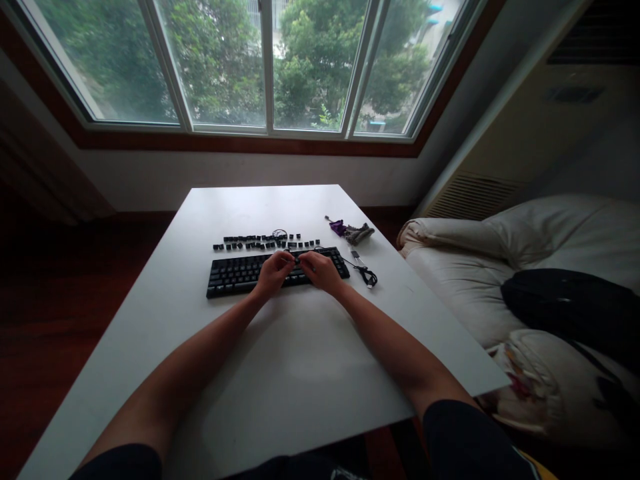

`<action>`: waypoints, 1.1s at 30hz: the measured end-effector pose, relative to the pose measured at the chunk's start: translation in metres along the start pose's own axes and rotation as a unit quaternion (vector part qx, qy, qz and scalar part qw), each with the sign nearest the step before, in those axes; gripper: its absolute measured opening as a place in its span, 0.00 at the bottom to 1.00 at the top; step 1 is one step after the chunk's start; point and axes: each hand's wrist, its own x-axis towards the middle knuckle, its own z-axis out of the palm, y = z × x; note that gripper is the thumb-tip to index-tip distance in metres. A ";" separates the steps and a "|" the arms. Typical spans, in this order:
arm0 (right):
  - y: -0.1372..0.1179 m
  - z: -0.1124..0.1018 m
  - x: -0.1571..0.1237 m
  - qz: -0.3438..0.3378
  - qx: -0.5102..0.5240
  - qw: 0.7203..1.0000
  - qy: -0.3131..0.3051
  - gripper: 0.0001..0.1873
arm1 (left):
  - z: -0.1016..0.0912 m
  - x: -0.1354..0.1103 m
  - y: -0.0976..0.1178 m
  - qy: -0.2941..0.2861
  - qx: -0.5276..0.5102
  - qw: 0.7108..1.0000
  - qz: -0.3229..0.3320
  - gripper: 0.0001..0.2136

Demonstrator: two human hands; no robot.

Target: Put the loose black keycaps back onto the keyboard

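Observation:
A black keyboard [237, 271] lies on the white table, slightly slanted, with my forearms reaching over its near edge. Above its right half my left hand [275, 272] and my right hand [320, 270] meet, thumbs and fingers pinched together. Between the fingertips is a small dark piece that looks like a keycap [297, 259]; its details are too small to tell. The keys under my hands are hidden. Just behind the keyboard, loose black keycaps [259, 246] stand in two rows, several in each.
A coiled black cable [369, 276] lies right of the keyboard. Farther back are a purple cloth [338, 227] and a grey bunched cloth [360, 233]. The white table [280, 400] borders a pale sofa [450, 260] carrying a black bag [565, 307]. A window [225, 67] is ahead.

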 end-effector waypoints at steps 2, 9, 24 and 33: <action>-0.002 0.000 0.000 -0.003 0.011 1.000 0.002 0.12 | 0.001 0.000 -0.002 0.010 0.003 1.000 -0.005 0.10; -0.004 -0.002 0.000 0.013 0.030 0.999 -0.005 0.12 | -0.001 0.000 0.001 0.003 0.001 1.000 -0.002 0.08; -0.017 0.009 -0.002 -0.031 0.046 0.998 0.030 0.16 | 0.004 0.000 0.005 -0.020 -0.193 0.979 -0.062 0.15; -0.017 0.011 -0.002 -0.038 0.009 0.999 0.036 0.11 | 0.004 0.002 -0.001 0.003 -0.150 0.987 -0.061 0.14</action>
